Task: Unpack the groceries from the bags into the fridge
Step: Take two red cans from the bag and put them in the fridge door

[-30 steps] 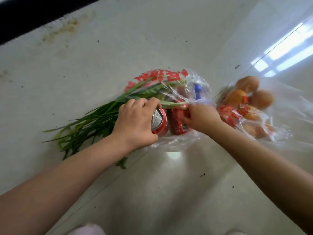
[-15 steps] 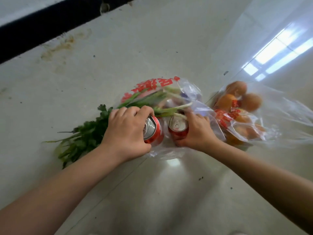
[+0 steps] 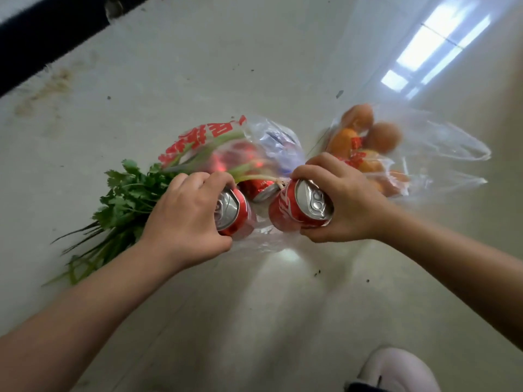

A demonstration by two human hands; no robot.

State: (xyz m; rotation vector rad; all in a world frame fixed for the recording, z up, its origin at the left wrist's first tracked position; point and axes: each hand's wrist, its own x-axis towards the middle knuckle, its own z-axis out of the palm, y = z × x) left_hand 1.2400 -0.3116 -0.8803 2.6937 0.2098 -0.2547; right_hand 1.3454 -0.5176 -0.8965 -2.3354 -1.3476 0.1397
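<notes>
Glossy pale floor mirrors what may be window light.

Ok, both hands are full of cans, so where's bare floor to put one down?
Bare floor lies near you, between the two forearms, below the printed bag; more lies beyond the bags toward the dark baseboard. Crowded: herbs beside the left hand, a third can between the held cans, the fruit bag behind the right hand.

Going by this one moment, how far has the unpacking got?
Early stage. Nothing visibly put away; no fridge in view. In hand: the left hand grips one red can, the right hand another can. Left: a third can and greens in the printed bag, plus the bag of round orange-brown items on the floor.
</notes>
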